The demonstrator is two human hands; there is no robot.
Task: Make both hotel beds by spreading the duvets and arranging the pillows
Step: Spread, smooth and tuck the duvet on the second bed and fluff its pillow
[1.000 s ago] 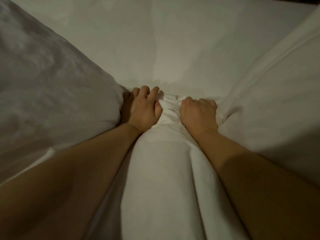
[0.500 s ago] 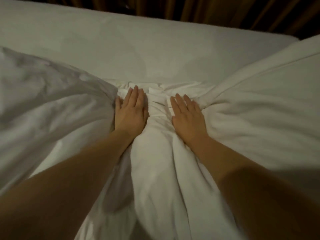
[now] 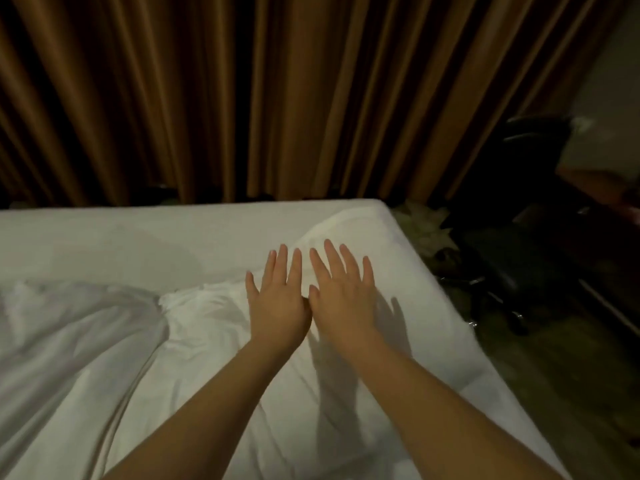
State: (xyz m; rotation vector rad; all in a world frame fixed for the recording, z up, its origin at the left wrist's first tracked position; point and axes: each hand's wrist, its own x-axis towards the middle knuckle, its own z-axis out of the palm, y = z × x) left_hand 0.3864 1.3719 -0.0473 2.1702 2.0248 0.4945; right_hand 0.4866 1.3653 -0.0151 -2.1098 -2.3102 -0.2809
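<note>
A white duvet (image 3: 104, 344) lies bunched and wrinkled across the near part of the bed (image 3: 138, 233), whose bare white sheet shows along the far side. My left hand (image 3: 278, 299) and my right hand (image 3: 341, 292) are side by side with flat, spread fingers, just above the duvet near the bed's far right corner. Neither hand holds anything. Their shadows fall on the fabric to the right. No pillow is in view.
Brown curtains (image 3: 277, 98) hang behind the bed's far edge. A dark office chair (image 3: 519, 220) stands on the patterned carpet to the right of the bed. A reddish desk edge (image 3: 602, 188) shows at the far right.
My hands let go of the gathered duvet, opened flat and moved forward and right toward the bed's corner. The view lifted, bringing the curtains and chair into sight.
</note>
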